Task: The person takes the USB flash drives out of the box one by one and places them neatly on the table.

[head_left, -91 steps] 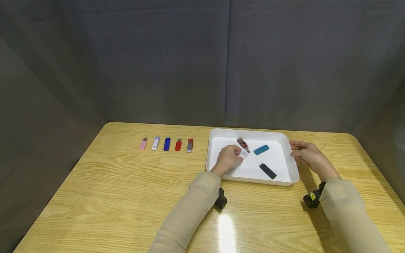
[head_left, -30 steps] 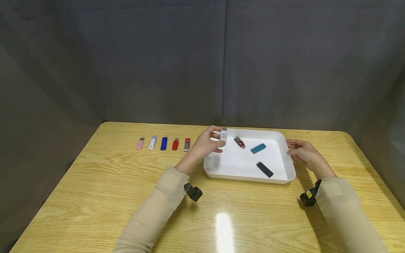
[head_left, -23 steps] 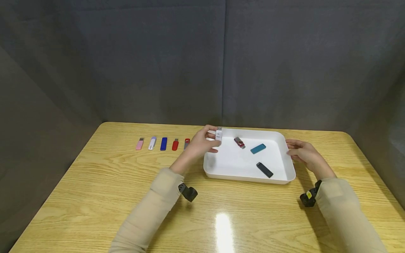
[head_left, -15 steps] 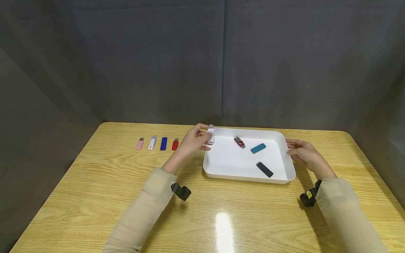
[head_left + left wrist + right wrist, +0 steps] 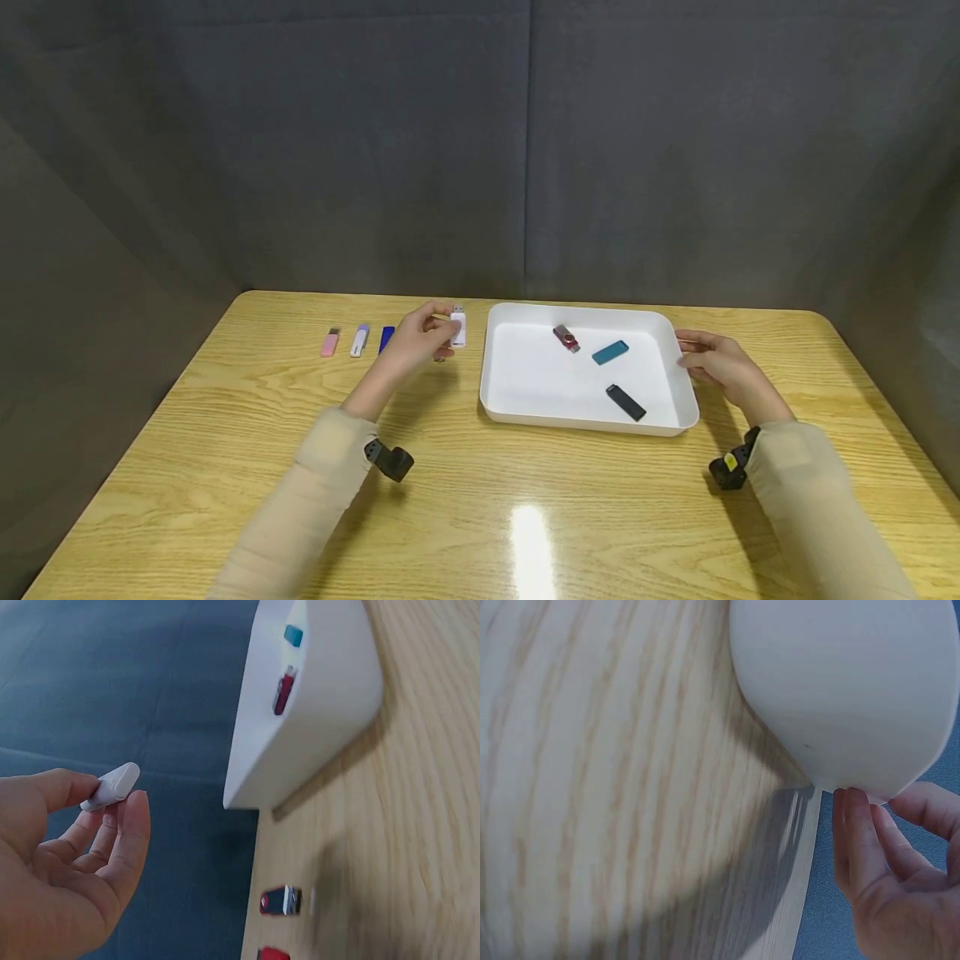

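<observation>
The left wrist view shows two USB sticks that the left hand (image 5: 411,343) mostly hides from the head camera: a red-ended stick (image 5: 280,900) and, cut off at the bottom edge, a red stick (image 5: 274,954). It also shows the blunt end of the white stick (image 5: 458,330), whereas the head view gives its metal plug, pointing to 12 o'clock. The right wrist view has just the outer wall of the white tray (image 5: 532,375), the table (image 5: 480,492) and some cloth.

The left hand pinches the white stick between thumb and fingers, clear of the table, outside the tray's 9 o'clock side. The right hand (image 5: 723,365) is at 3 o'clock, loosely bent, fingertips touching the rim — I cannot tell whether it grips it.

Nine sticks in all: one in hand; three in the tray — red-and-grey stick (image 5: 566,338) at 11 o'clock, teal stick (image 5: 611,352) at 2, black stick (image 5: 626,402) at 4; five on the table, with pink stick (image 5: 330,342), lilac-and-white stick (image 5: 360,341) and blue stick (image 5: 386,336) furthest toward 9 o'clock.
</observation>
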Action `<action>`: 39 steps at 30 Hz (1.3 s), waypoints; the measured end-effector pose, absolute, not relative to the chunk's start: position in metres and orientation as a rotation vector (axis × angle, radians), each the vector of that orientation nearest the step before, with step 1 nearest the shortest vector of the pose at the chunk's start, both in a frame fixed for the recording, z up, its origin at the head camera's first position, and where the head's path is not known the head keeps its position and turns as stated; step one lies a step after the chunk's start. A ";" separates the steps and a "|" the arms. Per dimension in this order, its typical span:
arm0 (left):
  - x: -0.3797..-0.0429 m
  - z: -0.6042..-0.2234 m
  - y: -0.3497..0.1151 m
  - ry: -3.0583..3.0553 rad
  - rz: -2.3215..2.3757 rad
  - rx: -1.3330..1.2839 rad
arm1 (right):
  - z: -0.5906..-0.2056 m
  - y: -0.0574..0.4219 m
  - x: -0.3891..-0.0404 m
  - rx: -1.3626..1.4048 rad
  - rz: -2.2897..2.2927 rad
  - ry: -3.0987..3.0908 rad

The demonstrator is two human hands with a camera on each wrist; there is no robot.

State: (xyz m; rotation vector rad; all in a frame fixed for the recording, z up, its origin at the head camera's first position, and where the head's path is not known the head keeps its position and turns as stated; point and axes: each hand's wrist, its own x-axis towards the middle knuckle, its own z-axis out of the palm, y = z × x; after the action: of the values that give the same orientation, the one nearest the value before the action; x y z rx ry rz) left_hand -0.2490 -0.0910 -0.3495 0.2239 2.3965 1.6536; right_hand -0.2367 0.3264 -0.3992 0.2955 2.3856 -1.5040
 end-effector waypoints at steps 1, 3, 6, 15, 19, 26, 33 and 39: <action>-0.249 -0.351 -0.094 2.395 1.655 0.216 | -0.399 0.326 -0.237 0.296 -1.502 2.386; -0.248 -0.353 -0.099 2.387 1.666 0.215 | -0.399 0.327 -0.237 0.301 -1.497 2.384; -0.248 -0.356 -0.107 2.382 1.670 0.200 | -0.399 0.326 -0.237 0.307 -1.497 2.382; -0.249 -0.370 -0.124 2.435 1.606 0.126 | -0.398 0.325 -0.237 0.314 -1.495 2.384; -0.248 -0.375 -0.129 2.486 1.539 0.128 | -0.397 0.325 -0.236 0.312 -1.495 2.380; -0.245 -0.383 -0.133 2.479 1.496 0.133 | -0.399 0.326 -0.237 0.341 -1.510 2.387; -0.245 -0.395 -0.133 2.447 1.480 0.113 | -0.400 0.326 -0.236 0.328 -1.491 2.380; -0.247 -0.407 -0.131 2.380 1.528 0.050 | -0.398 0.326 -0.237 0.322 -1.498 2.376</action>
State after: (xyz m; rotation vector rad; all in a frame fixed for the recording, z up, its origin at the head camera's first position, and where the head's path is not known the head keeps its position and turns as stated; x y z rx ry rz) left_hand -0.2470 -0.1312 -0.4066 0.0497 2.3795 1.5277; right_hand -0.2366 0.3261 -0.3983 0.3224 2.3759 -1.4981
